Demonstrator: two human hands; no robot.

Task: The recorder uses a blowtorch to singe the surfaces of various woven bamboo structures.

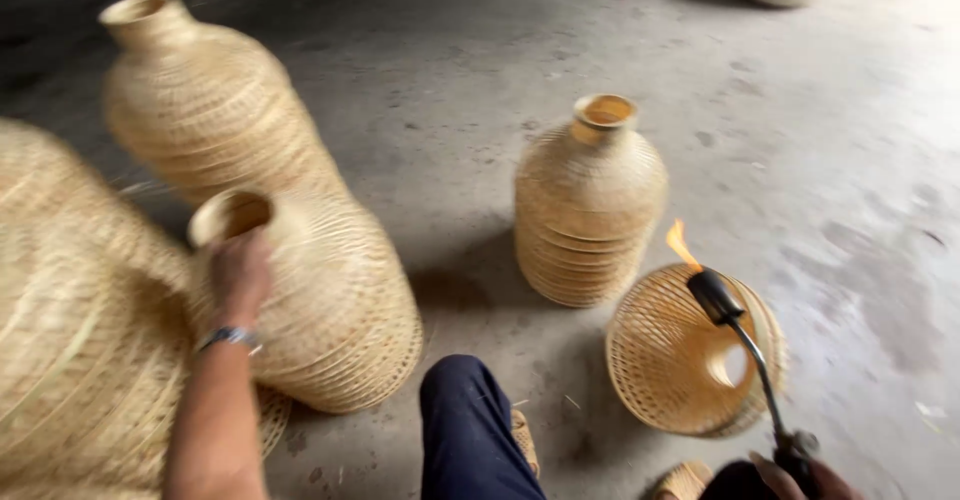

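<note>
From the head view, my left hand [238,272] reaches out with the arm straight, fingers wrapped over the neck of a woven bottle-shaped basket [320,310] that stands tilted on the concrete floor [800,210]; a wristband [226,337] sits at my wrist. My right hand [800,478], low at the frame's edge, is closed around a gas torch [750,360] whose nozzle burns with a small flame [682,243] just above a basket lying on its side [690,355]. Another basket stands upright [588,205] just behind it, and a taller one [205,105] leans behind my left hand. My knee in dark blue cloth [465,420] sits between my hands.
</note>
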